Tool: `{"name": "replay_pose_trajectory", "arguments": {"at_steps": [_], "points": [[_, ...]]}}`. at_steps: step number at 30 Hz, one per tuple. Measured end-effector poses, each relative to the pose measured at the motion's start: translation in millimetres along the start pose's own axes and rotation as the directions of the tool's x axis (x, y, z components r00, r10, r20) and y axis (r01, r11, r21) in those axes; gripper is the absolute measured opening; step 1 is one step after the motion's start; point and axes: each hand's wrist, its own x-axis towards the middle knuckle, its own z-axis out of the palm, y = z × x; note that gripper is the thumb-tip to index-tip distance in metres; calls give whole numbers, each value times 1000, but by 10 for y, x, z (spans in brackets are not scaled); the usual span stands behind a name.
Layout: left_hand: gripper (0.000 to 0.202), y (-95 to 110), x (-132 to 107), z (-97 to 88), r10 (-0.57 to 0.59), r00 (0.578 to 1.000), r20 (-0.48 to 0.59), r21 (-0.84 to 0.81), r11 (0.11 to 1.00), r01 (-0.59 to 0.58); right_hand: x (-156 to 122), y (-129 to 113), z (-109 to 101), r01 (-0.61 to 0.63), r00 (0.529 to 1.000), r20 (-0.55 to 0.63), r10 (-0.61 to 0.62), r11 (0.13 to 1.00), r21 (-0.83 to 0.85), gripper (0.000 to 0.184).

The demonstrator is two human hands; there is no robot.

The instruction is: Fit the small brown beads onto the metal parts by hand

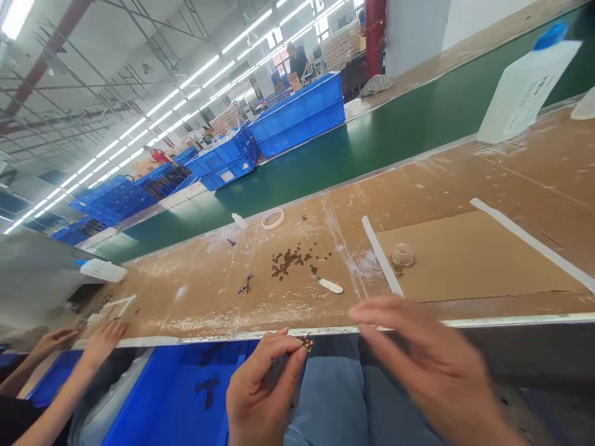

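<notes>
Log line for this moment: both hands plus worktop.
left hand: pinches small part | right hand: blurred, grip unclear | worktop: scattered brown pieces, white-handled tool

Surface coloured brown, streaked white; belt toned deep green; crates coloured blue; scattered pieces coloured dark brown; held part marked red and yellow; bottle tinted milky white, cap coloured blue.
</notes>
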Motion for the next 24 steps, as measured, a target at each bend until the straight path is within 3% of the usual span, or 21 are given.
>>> {"name": "replay_pose_trajectory", "arguments": {"at_steps": [4, 8, 17, 24], "points": [[22, 70, -52, -26, 139, 989, 46, 9, 990, -139, -244, 74, 414, -232, 955, 239, 176, 945, 232, 9], [21, 50, -93, -63, 215, 969, 119, 18, 976, -219, -305, 84, 477, -353, 908, 331, 258, 896, 268, 9], [21, 88, -99, -124, 403, 902, 156, 54, 908, -415, -312, -4, 420, -252, 926, 347, 150, 929, 271, 10], [24, 161, -96, -147, 445, 884, 140, 118, 879, -461, -283, -40, 414, -160, 949, 305, 76, 952, 261, 12]]}}
